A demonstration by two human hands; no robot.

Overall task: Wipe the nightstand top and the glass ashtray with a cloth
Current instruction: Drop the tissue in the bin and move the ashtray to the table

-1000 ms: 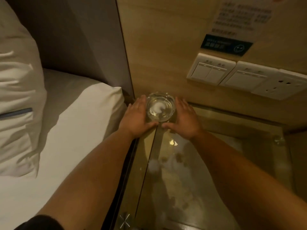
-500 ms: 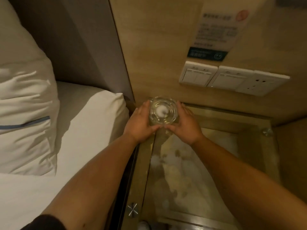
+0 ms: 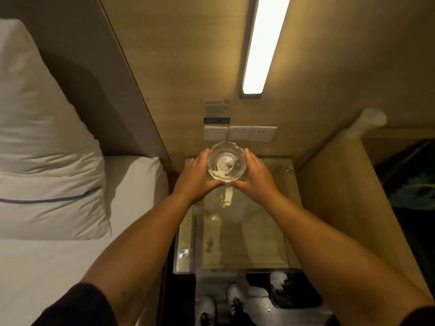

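We held glass ashtray (image 3: pixel 226 164) cupped between left hand (image 3: pixel 196 177) and right hand (image 3: pixel 255 177), at rear of nightstand top (image 3: pixel 244 234), near wall. No cloth visible. We judged wiping either finished or not begun; could not tell.

One glass ashtray (image 3: pixel 226 164) was present, cupped between two hands: one left hand (image 3: pixel 195 179) and one right hand (image 3: pixel 257 177). One glass-topped nightstand (image 3: pixel 244 234) stood below. The wall carried three white plates in a row: two switch plates (image 3: pixel 216 132) and one socket (image 3: pixel 264 133). One notice (image 3: pixel 216 110) and one strip light (image 3: pixel 263 43) were mounted above. Two pillows (image 3: pixel 44 142) lay on one bed (image 3: pixel 35 267). Two shoes (image 3: pixel 208 309) were visible.
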